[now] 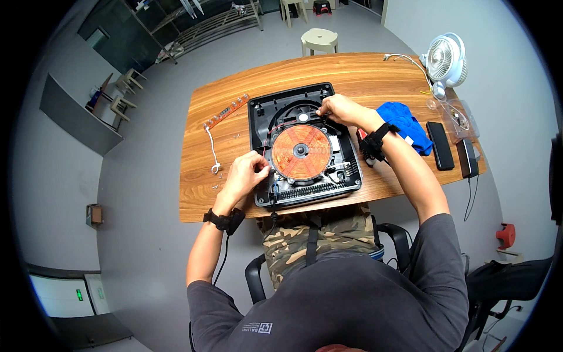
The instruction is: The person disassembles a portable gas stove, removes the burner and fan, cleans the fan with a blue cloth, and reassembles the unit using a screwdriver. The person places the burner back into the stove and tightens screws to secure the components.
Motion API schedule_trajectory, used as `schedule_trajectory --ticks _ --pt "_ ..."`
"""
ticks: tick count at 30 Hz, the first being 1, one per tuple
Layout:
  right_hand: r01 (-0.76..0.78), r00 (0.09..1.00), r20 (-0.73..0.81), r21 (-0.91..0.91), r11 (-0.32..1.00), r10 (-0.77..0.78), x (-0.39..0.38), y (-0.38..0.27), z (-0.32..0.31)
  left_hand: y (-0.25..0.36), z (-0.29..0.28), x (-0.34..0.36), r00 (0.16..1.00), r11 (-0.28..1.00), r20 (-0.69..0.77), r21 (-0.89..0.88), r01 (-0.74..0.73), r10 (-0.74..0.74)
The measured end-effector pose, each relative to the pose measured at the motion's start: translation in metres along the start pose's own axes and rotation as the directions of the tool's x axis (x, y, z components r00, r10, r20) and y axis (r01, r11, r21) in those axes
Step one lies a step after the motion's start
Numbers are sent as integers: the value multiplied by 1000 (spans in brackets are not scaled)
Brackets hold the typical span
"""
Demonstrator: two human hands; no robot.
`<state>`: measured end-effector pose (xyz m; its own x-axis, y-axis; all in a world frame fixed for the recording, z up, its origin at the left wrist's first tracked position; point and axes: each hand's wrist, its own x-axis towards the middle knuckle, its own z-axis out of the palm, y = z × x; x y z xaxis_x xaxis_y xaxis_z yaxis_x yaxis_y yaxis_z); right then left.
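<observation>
An opened black appliance housing (261,114) lies on the wooden table (363,73), with a round orange copper coil (301,152) in its middle and a fan opening behind the coil. My left hand (246,175) rests at the housing's left edge, fingers curled against the coil's rim near a small wire. My right hand (337,110) reaches over the far right side of the coil and pinches a thin wire near the fan opening. Both wrists wear black straps.
A narrow orange circuit strip (226,111) with a white cable (212,149) lies left of the housing, small screws near it. A blue cloth (403,122), two dark phones (440,145), a clear bag and a white desk fan (446,58) are on the right. A stool stands beyond the table.
</observation>
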<state>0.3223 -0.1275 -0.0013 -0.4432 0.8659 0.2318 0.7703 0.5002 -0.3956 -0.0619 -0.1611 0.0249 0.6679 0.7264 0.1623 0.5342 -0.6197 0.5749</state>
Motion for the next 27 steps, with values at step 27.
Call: schedule_trajectory --ticks 27 --pt "31 999 -14 -14 999 -31 0 1 0 -5 10 4 998 999 -48 29 -32 33"
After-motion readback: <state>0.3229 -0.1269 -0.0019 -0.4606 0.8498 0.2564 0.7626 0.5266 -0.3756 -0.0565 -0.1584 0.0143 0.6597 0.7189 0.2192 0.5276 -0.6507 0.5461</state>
